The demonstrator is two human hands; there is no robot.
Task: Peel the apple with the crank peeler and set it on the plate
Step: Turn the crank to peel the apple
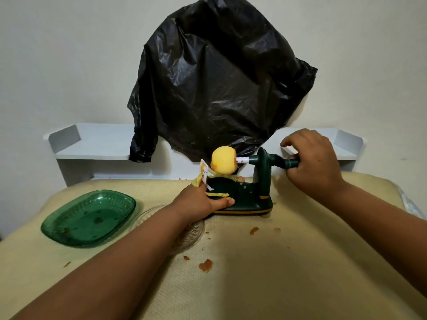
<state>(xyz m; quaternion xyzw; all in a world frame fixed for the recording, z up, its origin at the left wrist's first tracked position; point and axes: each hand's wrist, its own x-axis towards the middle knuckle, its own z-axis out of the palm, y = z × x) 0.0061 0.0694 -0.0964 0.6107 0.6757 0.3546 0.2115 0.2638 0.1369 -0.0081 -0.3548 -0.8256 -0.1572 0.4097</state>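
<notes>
Grip: right hand [312, 162] curled round the crank handle [291, 163] at the peeler's right end; left hand [203, 200] holding the front-left edge of the peeler base, thumb laid along its rim, other fingers hidden behind the base.

Black plastic bag [217, 84]: hung on the wall behind, its lower edge draped over a white shelf [92, 144].

Table cover [254, 262]: pale yellow, with scattered peel scraps.

Green plate [69, 218]: left of the peeler, well apart from it; holds only a few brown specks. A clear glass dish [194, 234] lies partly under the left forearm.

Crank peeler [251, 192]: dark green, upright on the cover, shaft horizontal and running left to right.

Apple [224, 163]: skewered on the shaft's left end, raised above the base, its visible surface yellow and almost wholly pared. It lies left of the cranking hand, along the shaft's axis; the left hand is nearer, just below it.

Blade arm [204, 174]: white, beside the apple's left side, peel strip hanging from it.

Judgement: peeling looks near done; the left hand is better placed to pull the apple leftward off the prongs toward the plate.
</notes>
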